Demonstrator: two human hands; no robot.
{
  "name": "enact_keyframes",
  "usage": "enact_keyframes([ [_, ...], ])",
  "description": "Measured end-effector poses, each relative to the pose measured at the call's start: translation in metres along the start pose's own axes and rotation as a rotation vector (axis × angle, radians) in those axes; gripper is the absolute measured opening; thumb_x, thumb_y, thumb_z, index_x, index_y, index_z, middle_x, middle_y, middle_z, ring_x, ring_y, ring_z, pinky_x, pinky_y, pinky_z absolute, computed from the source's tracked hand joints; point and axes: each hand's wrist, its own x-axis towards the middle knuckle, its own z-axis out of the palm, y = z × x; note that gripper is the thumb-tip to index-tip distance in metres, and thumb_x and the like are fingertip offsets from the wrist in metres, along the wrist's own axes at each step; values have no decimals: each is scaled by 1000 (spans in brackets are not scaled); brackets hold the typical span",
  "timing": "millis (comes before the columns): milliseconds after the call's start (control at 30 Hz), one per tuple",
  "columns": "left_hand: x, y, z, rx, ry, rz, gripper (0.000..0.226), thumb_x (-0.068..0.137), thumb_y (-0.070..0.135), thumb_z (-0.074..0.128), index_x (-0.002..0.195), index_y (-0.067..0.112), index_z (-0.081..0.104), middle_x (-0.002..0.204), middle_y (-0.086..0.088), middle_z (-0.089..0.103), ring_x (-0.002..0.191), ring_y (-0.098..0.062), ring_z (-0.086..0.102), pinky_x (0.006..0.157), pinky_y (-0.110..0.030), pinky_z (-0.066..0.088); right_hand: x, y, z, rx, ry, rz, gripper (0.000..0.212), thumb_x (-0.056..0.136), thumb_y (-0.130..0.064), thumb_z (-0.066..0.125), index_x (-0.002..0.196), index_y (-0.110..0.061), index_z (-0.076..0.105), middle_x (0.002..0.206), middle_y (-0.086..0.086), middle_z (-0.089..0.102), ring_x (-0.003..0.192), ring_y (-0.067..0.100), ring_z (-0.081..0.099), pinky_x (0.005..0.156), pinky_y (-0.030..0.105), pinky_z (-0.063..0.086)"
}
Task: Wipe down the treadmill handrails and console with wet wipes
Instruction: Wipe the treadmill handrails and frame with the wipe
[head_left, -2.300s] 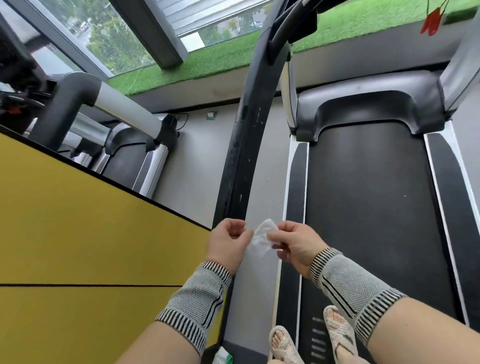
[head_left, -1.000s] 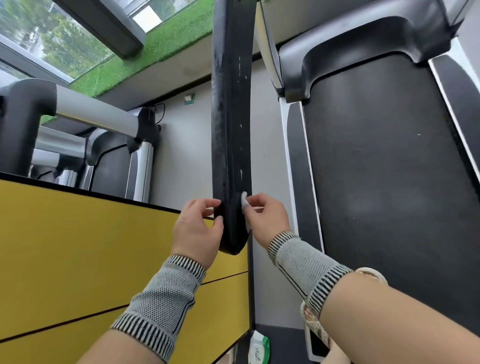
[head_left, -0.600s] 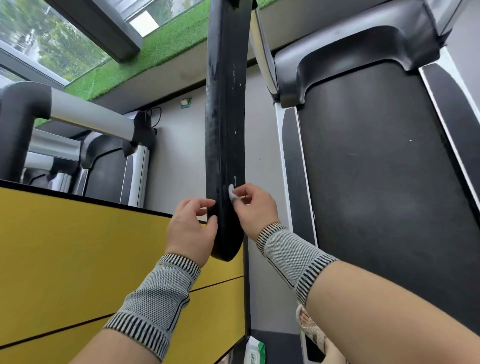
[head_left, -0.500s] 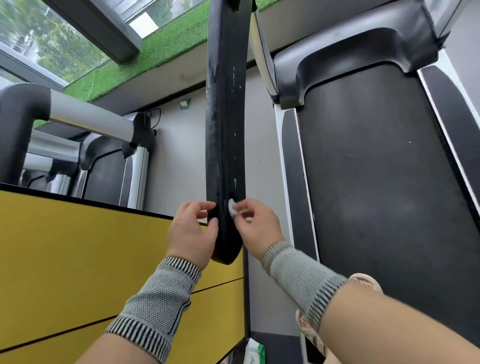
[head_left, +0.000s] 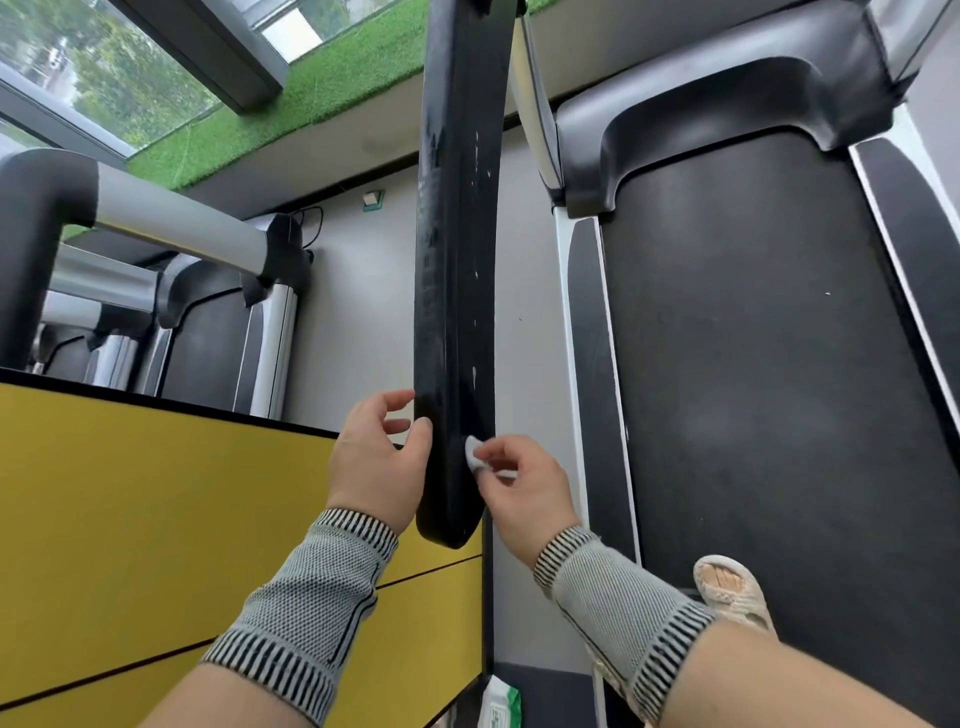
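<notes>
Right now the wipe (head_left: 472, 451), wadded small, is pinched in the right hand (head_left: 519, 488) and pressed on the black handrail (head_left: 457, 260) near its lower end. Left hand (head_left: 379, 462) rests open on the rail's left side, thumb touching. Wipe pack (head_left: 500, 701) on the floor below, beside the yellow panel (head_left: 156, 519).

The handrail (head_left: 457, 260) is matt black plastic, scuffed with white flecks. The wet wipe (head_left: 474, 453) looks like soft white cloth. The treadmill belt (head_left: 769, 364) is dull, grainy black rubber. Both wrist sleeves (head_left: 306, 613) are ribbed grey knit.
</notes>
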Motion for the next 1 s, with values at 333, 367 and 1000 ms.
enact_keyframes([
  [333,12,5,1,13,-19,-42,40,90,34,61,127,20,55,115,2,61,102,-10,58,80,-23,48,7,-6,-3,-7,-22,60,10,90,-18,61,93,-28,60,91,-13,60,86,1,59,79,18,54],
  [367,13,7,1,18,-25,-51,42,90,36,61,128,19,54,116,1,61,104,-11,58,83,-26,49,11,-4,-3,-13,-18,81,9,90,-20,61,93,-28,60,91,-13,61,85,2,59,78,20,54],
  [1000,21,14,1,-6,-41,-154,44,84,33,70,124,17,59,117,-1,62,109,-14,57,87,-29,51,70,-12,-7,-90,29,213,27,94,-32,55,116,-21,67,104,-5,69,96,11,64,88,24,50],
])
